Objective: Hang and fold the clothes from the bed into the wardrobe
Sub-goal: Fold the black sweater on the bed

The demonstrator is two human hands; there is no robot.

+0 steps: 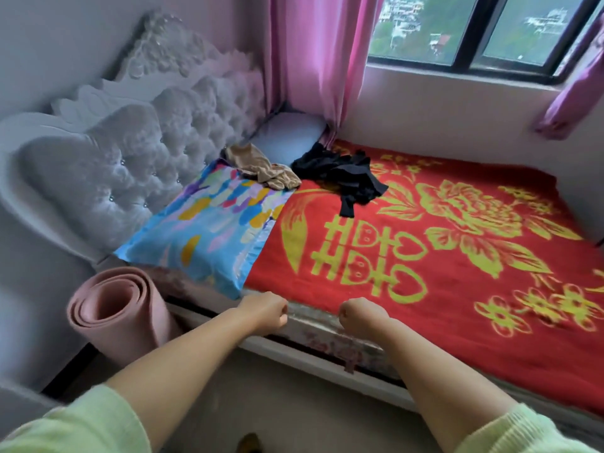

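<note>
At the bed's near edge the left hand (pixel 266 310) and right hand (pixel 358 313) hovered curled and empty (fetching seemed unstarted), so a long reach awaited toward the tan garment (pixel 261 168) and black garment (pixel 343 176) near the headboard end.

Your fingers curl under both the left hand (pixel 265 311) and right hand (pixel 358 313), hidden; the bed (pixel 425 322) runs past the right edge.

Clothes beyond your fingers: two, a crumpled black garment (pixel 343 178) and a crumpled tan garment (pixel 261 168)
Pillows: two, a multicoloured patterned pillow (pixel 209 230) and a plain grey-blue pillow (pixel 287 135)
Rolled pink foam mat (pixel 121 315): one
</note>
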